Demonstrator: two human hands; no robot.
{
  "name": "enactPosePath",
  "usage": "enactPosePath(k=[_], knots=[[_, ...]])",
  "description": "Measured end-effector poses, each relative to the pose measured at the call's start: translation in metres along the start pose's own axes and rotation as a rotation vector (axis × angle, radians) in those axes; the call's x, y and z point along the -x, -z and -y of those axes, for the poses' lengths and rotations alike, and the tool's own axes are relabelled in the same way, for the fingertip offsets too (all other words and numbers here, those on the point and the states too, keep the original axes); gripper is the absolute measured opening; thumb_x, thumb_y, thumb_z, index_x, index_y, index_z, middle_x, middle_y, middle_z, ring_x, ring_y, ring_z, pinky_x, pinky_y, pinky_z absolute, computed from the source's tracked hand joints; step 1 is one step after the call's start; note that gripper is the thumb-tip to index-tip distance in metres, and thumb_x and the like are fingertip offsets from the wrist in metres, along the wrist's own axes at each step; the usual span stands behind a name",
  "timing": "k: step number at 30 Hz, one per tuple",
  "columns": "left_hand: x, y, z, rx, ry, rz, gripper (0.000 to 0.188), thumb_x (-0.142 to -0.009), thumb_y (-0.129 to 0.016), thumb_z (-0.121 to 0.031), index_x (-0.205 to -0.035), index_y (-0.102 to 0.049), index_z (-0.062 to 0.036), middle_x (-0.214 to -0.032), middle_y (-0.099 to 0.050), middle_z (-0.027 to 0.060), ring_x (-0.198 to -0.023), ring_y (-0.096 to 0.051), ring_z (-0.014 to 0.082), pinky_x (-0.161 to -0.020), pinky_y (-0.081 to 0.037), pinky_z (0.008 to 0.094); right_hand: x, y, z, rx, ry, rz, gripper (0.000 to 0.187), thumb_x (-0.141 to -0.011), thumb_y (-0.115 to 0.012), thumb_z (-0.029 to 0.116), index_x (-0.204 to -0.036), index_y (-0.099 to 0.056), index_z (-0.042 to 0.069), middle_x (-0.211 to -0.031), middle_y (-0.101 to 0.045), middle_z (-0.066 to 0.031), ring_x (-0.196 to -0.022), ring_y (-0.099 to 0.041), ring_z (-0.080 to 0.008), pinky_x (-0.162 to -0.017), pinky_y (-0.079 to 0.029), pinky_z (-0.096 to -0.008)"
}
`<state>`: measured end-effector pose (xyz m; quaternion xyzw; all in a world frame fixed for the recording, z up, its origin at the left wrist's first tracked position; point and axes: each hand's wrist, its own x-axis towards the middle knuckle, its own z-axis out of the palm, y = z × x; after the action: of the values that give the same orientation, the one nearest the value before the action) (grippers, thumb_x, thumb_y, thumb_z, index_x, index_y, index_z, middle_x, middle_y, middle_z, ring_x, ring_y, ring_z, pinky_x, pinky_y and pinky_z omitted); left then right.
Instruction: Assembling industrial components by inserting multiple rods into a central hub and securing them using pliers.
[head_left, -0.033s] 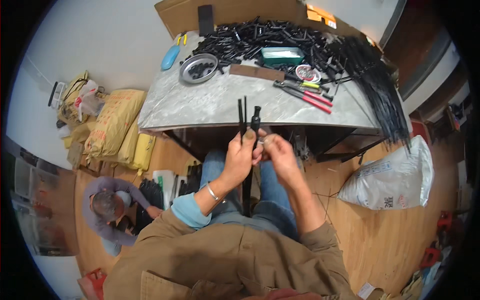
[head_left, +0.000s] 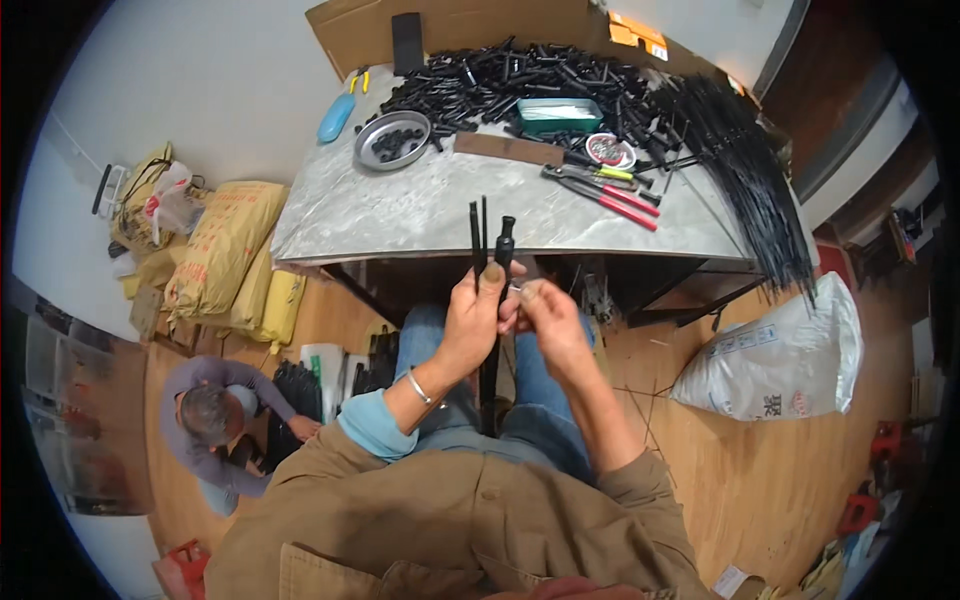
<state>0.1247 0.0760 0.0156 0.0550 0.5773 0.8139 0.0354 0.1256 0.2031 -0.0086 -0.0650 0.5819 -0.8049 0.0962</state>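
Above my lap, my left hand [head_left: 472, 315] is closed round several slim black rods [head_left: 475, 238] and a thicker black tube [head_left: 505, 240] with a flared end. They stand roughly upright, and their lower ends run down between my knees. My right hand [head_left: 553, 318] is right beside it, thumb and finger pinched together against the tube's side near the left fingertips. A small pale glint shows at the pinch; what it is I cannot make out. Both hands are just short of the table's [head_left: 420, 215] front edge.
Black tube pieces [head_left: 500, 75] are heaped at the table's back, with long black rods [head_left: 745, 170] at right. A metal bowl [head_left: 415, 155], a green box [head_left: 560, 122] and red-handled cutters [head_left: 615, 203] lie nearer. A person [head_left: 210, 415] crouches at left; a white sack [head_left: 770, 360] stands right.
The whole view has shifted slightly, with the table and hands a little further left. The grip of both hands looks the same.
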Motion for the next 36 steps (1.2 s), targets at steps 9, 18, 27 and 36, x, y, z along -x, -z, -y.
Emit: enactPosePath(k=[9,18,27,36], knots=[[0.002,0.015,-0.012,-0.110,0.000,0.177,0.069,-0.089,-0.049,-0.061,-0.112,-0.049,0.0045,-0.064,-0.043,0.0000,-0.054,-0.047,0.0099,-0.051,-0.040,0.0231,-0.071,0.104,0.063,1.297,0.535,-0.665,0.017,-0.085,-0.064,0.019,-0.085,-0.063,0.002,-0.081,-0.062,-0.0134,-0.077,-0.058,-0.0300,-0.071,-0.046,-0.0389],[0.002,0.033,-0.007,-0.017,0.077,0.109,0.066,-0.088,-0.048,-0.065,-0.094,-0.050,0.0011,-0.059,-0.041,-0.0002,-0.047,-0.045,0.0097,-0.045,-0.040,0.0250,-0.112,0.113,0.053,1.810,0.467,-0.353,0.034,-0.076,-0.071,0.036,-0.087,-0.061,0.006,-0.099,-0.059,-0.0117,-0.100,-0.051,-0.0316,-0.081,-0.038,-0.0440],[-0.002,0.037,-0.003,0.014,0.082,-0.054,0.057,-0.092,-0.046,-0.060,-0.088,-0.048,-0.0030,-0.055,-0.034,-0.0036,-0.044,-0.035,0.0054,-0.040,-0.030,0.0229,-0.088,0.095,0.073,1.199,0.470,-0.305,0.018,-0.091,-0.058,0.017,-0.085,-0.049,0.002,-0.071,-0.053,-0.0106,-0.060,-0.053,-0.0227,-0.054,-0.042,-0.0337],[-0.003,0.030,-0.002,0.016,0.027,-0.014,0.061,-0.091,-0.046,-0.062,-0.094,-0.051,-0.0011,-0.056,-0.034,-0.0045,-0.045,-0.034,0.0037,-0.041,-0.030,0.0206,0.034,0.040,0.043,1.288,0.469,-0.022,0.042,-0.065,-0.077,0.001,-0.089,-0.043,0.004,-0.082,-0.047,-0.0125,-0.072,-0.049,-0.0293,-0.065,-0.042,-0.0356]])
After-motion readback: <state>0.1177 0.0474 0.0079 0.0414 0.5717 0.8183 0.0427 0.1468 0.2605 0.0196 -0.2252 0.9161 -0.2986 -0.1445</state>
